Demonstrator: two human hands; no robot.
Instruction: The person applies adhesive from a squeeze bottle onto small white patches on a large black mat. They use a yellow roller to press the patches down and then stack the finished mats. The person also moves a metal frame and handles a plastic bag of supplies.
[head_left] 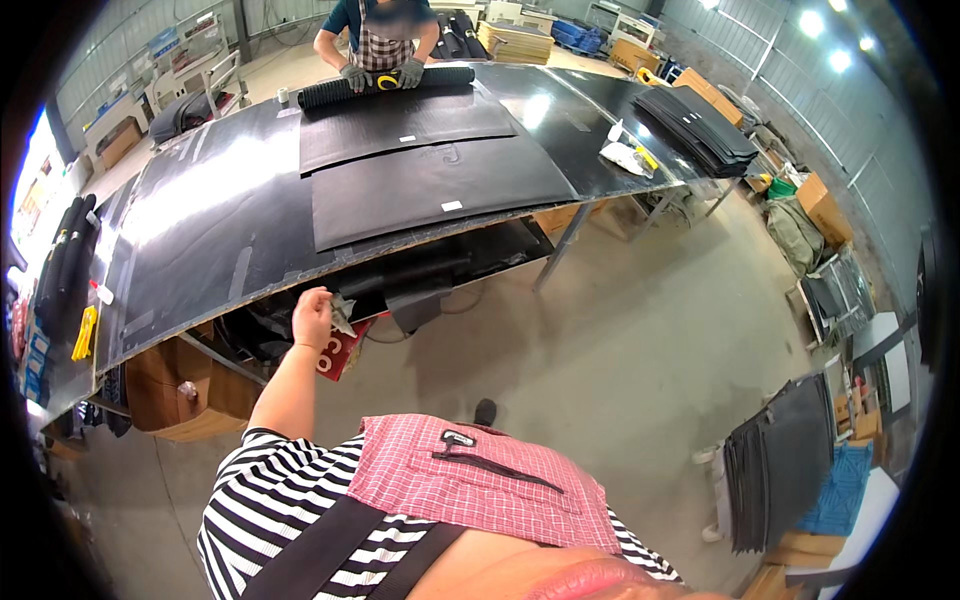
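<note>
My left hand [312,318] is at the near edge of the long black-topped table, beside the shelf below it. Its fingers are curled closed. Right beside it are a crumpled whitish plastic piece [342,316] and a red package [340,358] with pale lettering; whether the fingers grip either is hidden. My right hand is out of view. Two black sheets [440,185] with small white labels lie overlapped on the table. Across it, a co-worker's gloved hands [383,78] rest on a ribbed black roll [440,78] with a yellow-and-black object on it.
A stack of black sheets [700,125] stands at the table's right end, near a white bottle [615,130]. Yellow strips [85,332] lie at the left end. Under the table sit a brown carton [190,385] and dark sheets [430,262]. More black sheets [780,470] stand at lower right.
</note>
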